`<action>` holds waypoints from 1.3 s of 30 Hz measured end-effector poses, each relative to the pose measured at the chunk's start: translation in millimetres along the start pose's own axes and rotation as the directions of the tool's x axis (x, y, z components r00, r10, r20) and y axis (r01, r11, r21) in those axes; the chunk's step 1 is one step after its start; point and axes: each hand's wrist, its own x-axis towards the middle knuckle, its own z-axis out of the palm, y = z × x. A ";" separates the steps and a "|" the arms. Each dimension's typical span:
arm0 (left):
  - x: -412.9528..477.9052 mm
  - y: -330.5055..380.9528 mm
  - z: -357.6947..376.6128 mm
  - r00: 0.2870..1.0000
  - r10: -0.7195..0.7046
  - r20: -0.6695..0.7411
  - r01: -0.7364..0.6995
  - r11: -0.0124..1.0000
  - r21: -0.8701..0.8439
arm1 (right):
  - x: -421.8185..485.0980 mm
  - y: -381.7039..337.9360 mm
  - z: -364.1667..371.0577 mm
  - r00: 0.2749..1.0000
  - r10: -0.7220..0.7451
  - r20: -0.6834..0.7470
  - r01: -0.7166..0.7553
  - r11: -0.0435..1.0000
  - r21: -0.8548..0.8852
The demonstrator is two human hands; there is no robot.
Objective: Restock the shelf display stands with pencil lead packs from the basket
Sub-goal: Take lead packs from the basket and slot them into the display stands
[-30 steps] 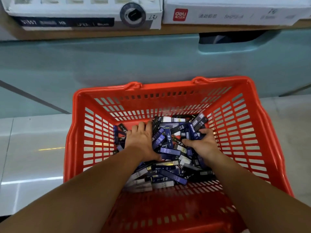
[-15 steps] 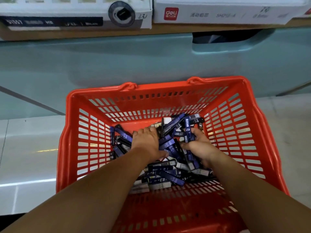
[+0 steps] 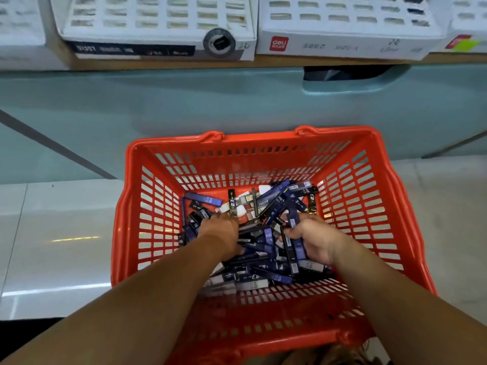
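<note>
Digging in the basket [image 3: 263,140] with both hands. It sat on the floor [image 3: 52,219], and the pencil lead packs [image 3: 250,277] lay in a loose jumble across its bottom.

Right hand [image 3: 316,239] had its fingers curled round a small bundle of packs, roughly aligned and standing on end in the grip. Left hand [image 3: 222,231] was knuckles-up with fingers buried in the pile, so I couldn't tell if it had closed on anything.

Display stands [image 3: 155,19], white slotted trays, sat on the shelf [image 3: 184,65] at the far side, above the basket. They were too blurred to read fill level.

Handling, my read: the packs are slim, stiff plastic cases, light with slick faces. They'd slide over each other and fan out of a loose fistful. Best taken across the long sides, a few aligned at a time, thumb on one flat face and fingers on the other. Leads inside are likely brittle, so no dropping and no hard squeeze.
</note>
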 end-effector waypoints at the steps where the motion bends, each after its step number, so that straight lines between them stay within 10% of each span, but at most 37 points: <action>1: -1.6 -0.5 1.9 1.000 0.013 0.005 -0.013 1.000 0.003 | -0.2 1.9 0.3 1.000 0.011 0.016 -0.011 1.000 0.004; 11: -9.2 -12.2 -14.2 0.998 0.027 -0.052 -0.047 0.904 -0.425 | 1.1 2.2 9.8 0.998 -0.003 0.059 -0.003 0.993 0.116; 21: -36.3 -16.7 -27.8 0.995 0.074 0.063 0.047 0.203 -0.978 | -29.3 -14.4 23.7 0.980 -0.046 0.195 0.016 0.987 0.157; 39: -182.0 -15.6 -138.3 0.967 0.190 -0.170 -0.235 0.411 -0.881 | -183.7 -109.1 65.2 0.853 -0.508 0.120 0.521 0.843 -0.133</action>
